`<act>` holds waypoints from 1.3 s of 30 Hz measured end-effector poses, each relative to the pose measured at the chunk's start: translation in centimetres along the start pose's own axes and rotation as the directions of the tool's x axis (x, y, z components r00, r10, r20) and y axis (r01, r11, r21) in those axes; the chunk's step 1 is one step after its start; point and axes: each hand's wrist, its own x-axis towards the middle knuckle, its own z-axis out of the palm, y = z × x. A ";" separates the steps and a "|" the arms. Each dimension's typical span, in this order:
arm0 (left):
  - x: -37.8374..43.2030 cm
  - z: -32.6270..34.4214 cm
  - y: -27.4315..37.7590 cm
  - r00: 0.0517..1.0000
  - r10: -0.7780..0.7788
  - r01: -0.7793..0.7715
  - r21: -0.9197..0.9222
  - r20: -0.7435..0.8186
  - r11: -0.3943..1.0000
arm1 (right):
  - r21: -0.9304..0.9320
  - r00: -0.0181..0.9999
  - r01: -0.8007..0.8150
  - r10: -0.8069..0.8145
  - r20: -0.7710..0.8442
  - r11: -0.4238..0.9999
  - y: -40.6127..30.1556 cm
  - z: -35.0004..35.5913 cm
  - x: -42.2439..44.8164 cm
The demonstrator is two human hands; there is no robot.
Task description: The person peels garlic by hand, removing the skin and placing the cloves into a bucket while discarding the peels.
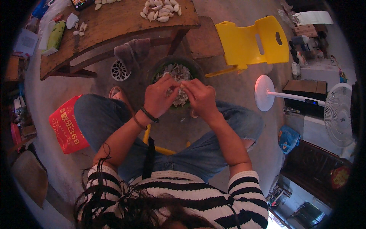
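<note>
Both my hands meet above a dark basin (197, 67) that holds pale papery garlic skins (180, 98). My left hand (160, 96), with a dark band at the wrist, and my right hand (200, 96) pinch a small garlic clove (181, 85) between their fingertips; it is mostly covered by the fingers. On the wooden table (114, 21) in front lies a pile of garlic cloves (161, 11). More cloves (81, 29) lie in a small group at the table's left, and others (103, 3) at its far edge beside a phone (81, 3).
A yellow plastic chair (246, 43) stands ahead to the right, beside a wooden stool (204, 38). A white standing fan (297, 98) is at the right. A red bag (67, 126) sits by my left knee. A cloth (133, 51) hangs under the table near a floor drain cover (120, 70).
</note>
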 end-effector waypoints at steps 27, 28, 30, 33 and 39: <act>-0.5 0.6 -2.8 0.862 -0.315 0.498 -0.550 0.396 0.671 | 0.784 0.794 -0.568 0.416 0.444 0.248 0.4 -1.5 0.9; -0.6 1.1 -3.4 0.886 -0.290 0.453 -0.548 0.361 0.703 | 0.791 0.793 -0.570 0.400 0.460 0.220 0.3 -1.7 1.0; -0.7 1.9 -3.9 0.927 -0.231 0.361 -0.538 0.295 0.762 | 0.803 0.794 -0.561 0.404 0.454 0.201 0.4 -1.5 0.9; -0.3 1.3 -2.9 0.953 -0.267 0.301 -0.537 0.143 0.788 | 0.804 0.800 -0.539 0.449 0.397 0.250 1.1 -0.8 0.4; 0.4 -0.7 -0.7 0.972 -0.171 0.233 -0.550 0.162 0.802 | 0.766 0.826 -0.534 0.415 0.381 0.358 1.7 -0.6 0.3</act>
